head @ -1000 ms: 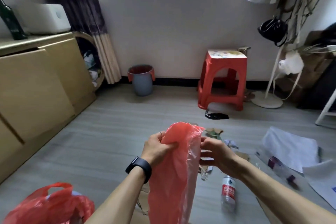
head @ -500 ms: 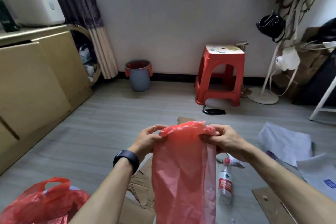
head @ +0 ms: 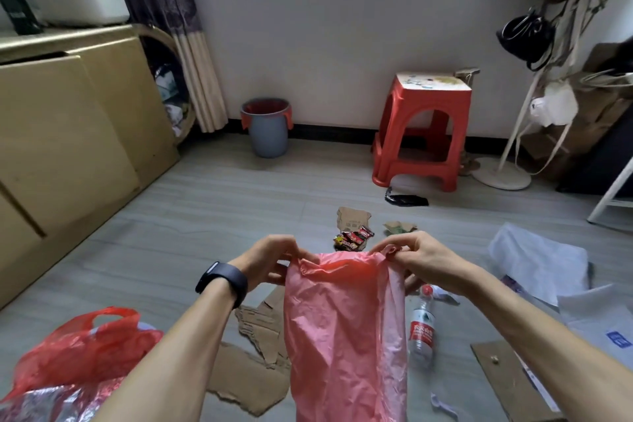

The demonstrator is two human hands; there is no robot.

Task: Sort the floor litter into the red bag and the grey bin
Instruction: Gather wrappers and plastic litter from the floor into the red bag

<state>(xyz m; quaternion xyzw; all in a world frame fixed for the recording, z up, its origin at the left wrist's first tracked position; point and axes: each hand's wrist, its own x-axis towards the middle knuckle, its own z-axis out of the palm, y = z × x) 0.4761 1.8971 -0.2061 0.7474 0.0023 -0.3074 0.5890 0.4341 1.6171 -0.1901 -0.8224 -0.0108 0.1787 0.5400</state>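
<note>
A: Fingers (head: pixel 286 248) of the left hand (head: pixel 265 262) pinch the top edge of the red bag (head: pixel 342 336), and the right hand (head: pixel 430 262) pinches the other corner!

B: Bare floor (head: pixel 205 216) lies wide open on the left. Torn cardboard (head: pixel 250 377) pokes out behind the bag's left edge.

A: Grey bin (head: pixel 267 137) against the far wall (red liner over its rim), well apart. Bottle (head: pixel 422 329) just beside the bag's right edge, snack wrappers (head: pixel 354 238) just beyond its top.
</note>
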